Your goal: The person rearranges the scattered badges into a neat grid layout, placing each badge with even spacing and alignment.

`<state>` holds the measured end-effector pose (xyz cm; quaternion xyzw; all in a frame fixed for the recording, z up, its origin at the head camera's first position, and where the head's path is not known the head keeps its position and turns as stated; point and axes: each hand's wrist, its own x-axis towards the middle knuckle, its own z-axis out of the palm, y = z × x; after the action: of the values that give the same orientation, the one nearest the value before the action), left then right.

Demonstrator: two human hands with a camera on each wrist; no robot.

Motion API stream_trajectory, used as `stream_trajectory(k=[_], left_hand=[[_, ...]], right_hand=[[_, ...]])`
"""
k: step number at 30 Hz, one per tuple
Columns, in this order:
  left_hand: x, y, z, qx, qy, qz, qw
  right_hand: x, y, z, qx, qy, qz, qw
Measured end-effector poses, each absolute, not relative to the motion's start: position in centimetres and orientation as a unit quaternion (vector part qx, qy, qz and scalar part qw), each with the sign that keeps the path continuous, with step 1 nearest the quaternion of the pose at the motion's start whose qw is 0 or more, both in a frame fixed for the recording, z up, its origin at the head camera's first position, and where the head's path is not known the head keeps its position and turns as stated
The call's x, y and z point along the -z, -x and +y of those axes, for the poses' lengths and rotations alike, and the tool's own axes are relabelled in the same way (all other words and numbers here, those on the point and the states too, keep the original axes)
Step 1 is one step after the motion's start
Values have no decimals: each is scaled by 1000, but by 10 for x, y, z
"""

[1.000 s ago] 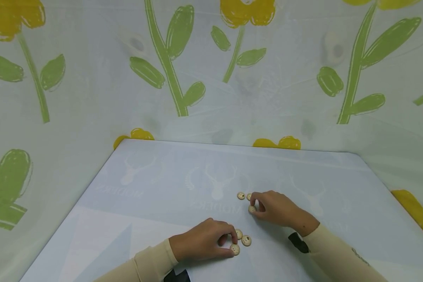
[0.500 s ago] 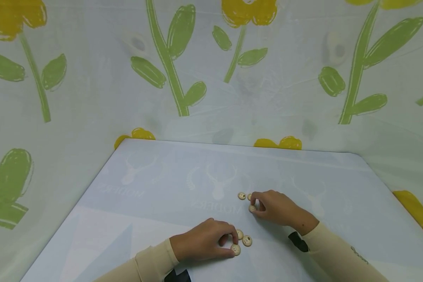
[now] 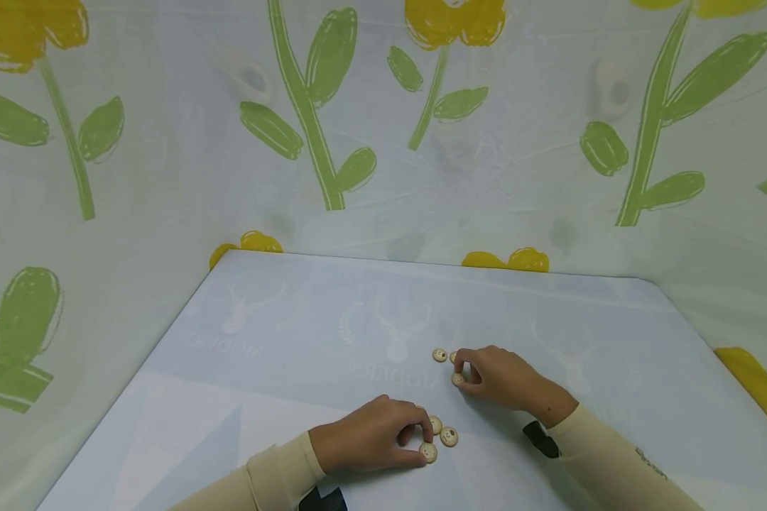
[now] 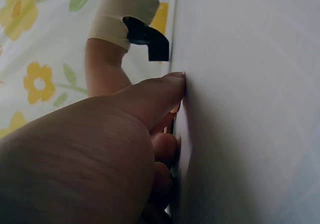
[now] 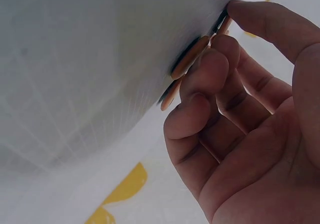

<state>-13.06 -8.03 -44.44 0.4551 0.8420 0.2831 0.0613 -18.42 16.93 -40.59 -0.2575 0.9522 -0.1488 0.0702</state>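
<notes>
Small pale round wooden discs with dark printed marks lie in two groups on the table. My left hand [image 3: 377, 434] pinches the nearest disc [image 3: 427, 453] of the front group, thumb at one edge and index finger at the other. Beside it sit a second disc [image 3: 449, 436] and a third [image 3: 435, 425], partly behind the fingers. Farther back, my right hand [image 3: 501, 380] pinches another disc [image 3: 457, 379] between thumb and index finger. Two more lie by its fingertips, one at the left [image 3: 439, 355] in full sight. In the right wrist view, thin brown disc edges [image 5: 190, 58] show against the tabletop.
The white table [image 3: 281, 305] carries faint printed deer heads and lettering. Behind and beside it hangs a pale curtain [image 3: 511, 156] with yellow flowers and green leaves. A black wrist mount [image 3: 541, 439] sits under the right forearm, another [image 3: 322, 499] below the left cuff.
</notes>
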Motion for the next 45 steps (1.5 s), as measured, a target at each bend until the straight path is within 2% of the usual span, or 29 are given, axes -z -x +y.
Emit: stream_trajectory(k=[21, 28, 45], left_hand=[[443, 130, -80, -295, -456, 836, 74], [443, 131, -79, -282, -464, 838, 57], [443, 131, -80, -284, -459, 840, 57]], right_hand=[[405, 183, 170, 155, 253, 951, 83], [401, 179, 172, 157, 236, 955, 82], [393, 152, 161, 175, 263, 946, 67]])
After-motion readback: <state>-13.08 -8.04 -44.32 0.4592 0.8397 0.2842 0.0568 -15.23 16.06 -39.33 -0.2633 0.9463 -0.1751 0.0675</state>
